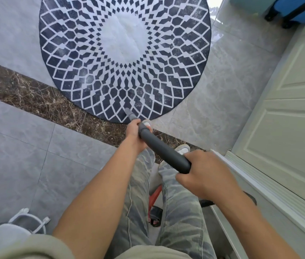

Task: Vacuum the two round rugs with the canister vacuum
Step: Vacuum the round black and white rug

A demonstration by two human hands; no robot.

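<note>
At rug [125,53] edge, wand [163,148] tip forward-left

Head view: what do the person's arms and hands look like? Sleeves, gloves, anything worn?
The left hand and right hand are bare: no gloves, rings or watch visible. Both forearms are uncovered. Olive-khaki fabric, likely a short sleeve, covers the left upper arm at the bottom edge. The right arm shows no sleeve in frame.

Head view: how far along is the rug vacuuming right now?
Done: nothing clearly; the round navy-and-white patterned rug shows pale dusty patches. In hand: left hand and right hand grip the dark grey vacuum wand, its tip at the rug's near edge. Left: most of this rug; the second rug is out of view.
</note>
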